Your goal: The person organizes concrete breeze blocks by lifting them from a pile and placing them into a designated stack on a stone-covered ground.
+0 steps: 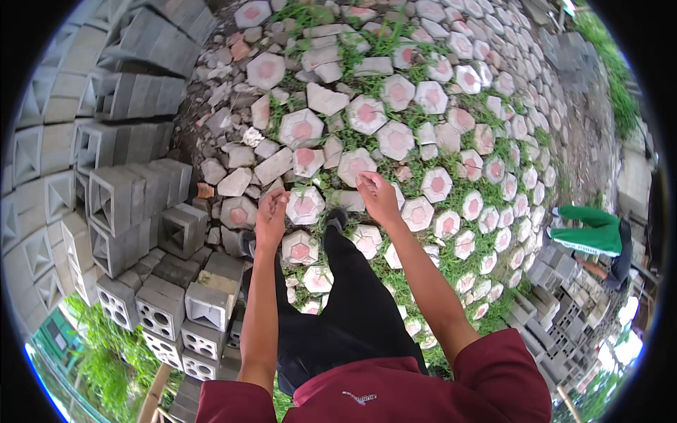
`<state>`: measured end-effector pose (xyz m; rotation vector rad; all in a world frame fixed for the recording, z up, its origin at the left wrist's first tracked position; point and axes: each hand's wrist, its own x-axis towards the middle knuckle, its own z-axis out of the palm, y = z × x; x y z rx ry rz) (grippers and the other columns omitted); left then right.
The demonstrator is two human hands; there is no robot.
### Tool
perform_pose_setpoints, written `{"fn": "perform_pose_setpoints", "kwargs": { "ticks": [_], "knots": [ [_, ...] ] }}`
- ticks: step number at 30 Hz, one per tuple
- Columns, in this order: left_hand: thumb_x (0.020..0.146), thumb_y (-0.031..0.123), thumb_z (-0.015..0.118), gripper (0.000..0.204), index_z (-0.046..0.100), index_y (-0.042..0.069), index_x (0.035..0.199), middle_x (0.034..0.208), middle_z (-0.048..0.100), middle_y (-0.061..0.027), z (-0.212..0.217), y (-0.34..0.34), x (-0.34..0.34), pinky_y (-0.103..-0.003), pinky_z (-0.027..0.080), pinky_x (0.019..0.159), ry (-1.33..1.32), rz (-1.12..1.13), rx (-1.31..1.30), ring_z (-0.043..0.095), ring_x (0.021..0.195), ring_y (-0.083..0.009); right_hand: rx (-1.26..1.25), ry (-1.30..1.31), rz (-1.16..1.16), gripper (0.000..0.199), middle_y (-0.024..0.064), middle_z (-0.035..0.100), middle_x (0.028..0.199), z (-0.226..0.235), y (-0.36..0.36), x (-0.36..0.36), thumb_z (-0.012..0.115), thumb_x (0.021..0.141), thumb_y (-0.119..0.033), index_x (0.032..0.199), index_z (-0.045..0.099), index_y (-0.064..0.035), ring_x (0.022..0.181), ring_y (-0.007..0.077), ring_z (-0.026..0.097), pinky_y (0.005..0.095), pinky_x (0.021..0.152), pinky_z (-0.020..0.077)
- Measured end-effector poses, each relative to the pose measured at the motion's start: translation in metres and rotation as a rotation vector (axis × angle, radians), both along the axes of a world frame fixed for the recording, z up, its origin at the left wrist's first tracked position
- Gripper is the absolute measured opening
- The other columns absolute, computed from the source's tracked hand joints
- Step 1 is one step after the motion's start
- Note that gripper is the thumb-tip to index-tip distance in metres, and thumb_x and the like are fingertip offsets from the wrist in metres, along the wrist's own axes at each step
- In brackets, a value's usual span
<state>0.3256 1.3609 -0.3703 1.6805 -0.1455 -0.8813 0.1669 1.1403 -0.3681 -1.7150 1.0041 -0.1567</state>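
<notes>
My left hand [271,217] hangs in front of me, over the hexagonal paving stones, with its fingers loosely bent and nothing seen in it. It is nearest to a pale hexagonal paver with a pink centre [305,205]. My right hand [379,197] is held out over the path, its fingers half curled and slightly apart, and no object shows in it. Another hexagonal paver [357,166] lies just beyond its fingertips. Neither hand touches the stones. Below them, my dark shoe [337,223] stands on the paving.
Grey hollow concrete blocks [137,194] are stacked along the left. Broken stones [236,182] lie between stack and path, with grass [451,185] among the pavers. At far right a person in green trousers [591,231] bends near more stacked blocks [564,299].
</notes>
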Motion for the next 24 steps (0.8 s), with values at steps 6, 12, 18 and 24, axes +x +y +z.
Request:
{"fn": "perform_pose_setpoints", "kwargs": {
  "ticks": [6,12,18,24],
  "knots": [
    [0.096,0.014,0.053,0.032,0.052,-0.005,0.122,0.112,0.063,-0.0121,0.077,-0.158,-0.066,-0.029,0.045,0.093,-0.047,-0.320,-0.194,0.059,0.105,-0.0166,-0.061,-0.152,-0.351,0.031,0.0125,0.068,0.093,0.110,-0.094,-0.111,0.065,0.088,-0.022,0.107,0.061,0.0028,0.086,0.0185,0.067,0.0302,0.077,0.0529],
    [0.097,0.019,0.053,0.035,0.051,-0.003,0.124,0.114,0.063,-0.0116,0.166,-0.266,-0.094,-0.028,0.044,0.090,-0.072,-0.593,-0.173,0.057,0.106,-0.0161,-0.078,-0.156,-0.617,0.027,0.0112,0.067,0.082,0.178,-0.135,-0.173,0.068,0.087,-0.023,0.089,0.062,0.0033,0.080,0.0177,0.067,0.0304,0.076,0.0527],
    [0.095,0.014,0.054,0.027,0.056,-0.001,0.118,0.112,0.064,-0.0105,0.181,-0.371,-0.103,-0.030,0.046,0.091,0.029,-0.690,-0.120,0.060,0.103,-0.0163,-0.092,-0.130,-0.790,0.024,0.0085,0.067,0.079,0.192,-0.194,-0.210,0.068,0.087,-0.022,0.090,0.064,0.0016,0.074,0.0138,0.064,0.0278,0.070,0.0512],
    [0.094,0.017,0.054,0.031,0.056,-0.005,0.117,0.107,0.066,-0.0121,0.168,-0.516,-0.098,-0.031,0.047,0.088,-0.115,-0.784,-0.077,0.062,0.097,-0.0173,-0.116,0.070,-0.706,0.024,0.0033,0.065,0.075,0.212,-0.319,-0.212,0.068,0.087,-0.023,0.088,0.064,-0.0001,0.068,0.0083,0.059,0.0251,0.065,0.0478]
  ]
}}
